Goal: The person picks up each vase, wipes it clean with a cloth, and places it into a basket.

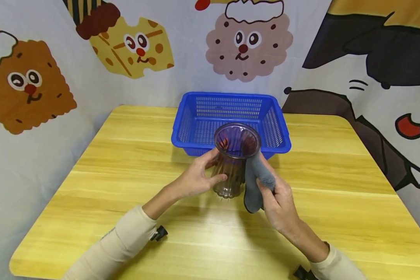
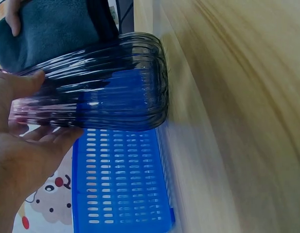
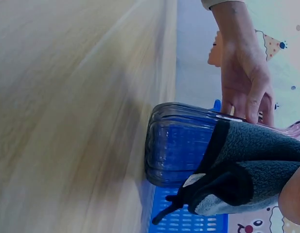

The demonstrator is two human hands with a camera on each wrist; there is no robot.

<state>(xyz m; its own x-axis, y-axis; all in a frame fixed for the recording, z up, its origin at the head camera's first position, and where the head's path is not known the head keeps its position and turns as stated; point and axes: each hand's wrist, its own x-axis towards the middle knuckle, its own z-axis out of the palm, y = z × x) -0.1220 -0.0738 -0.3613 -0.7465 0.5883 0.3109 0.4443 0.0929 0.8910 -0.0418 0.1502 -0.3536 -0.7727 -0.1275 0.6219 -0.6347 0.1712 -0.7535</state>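
Note:
A clear, purple-tinted ribbed glass vase stands upright at mid-table, its flared rim facing up; its base is close to the tabletop. My left hand grips it from the left side, with the thumb on the near face and fingers around behind the upper part. From the right, my right hand holds a folded grey cloth with a dark edge against the glass. In the right wrist view the cloth covers part of the vase's side, and a dark hanging loop dangles from it.
Just behind the vase, a blue plastic basket with slotted walls sits at the far edge of the wood-grain table. A cloth backdrop with cartoon biscuits and cheese hangs behind and along the sides.

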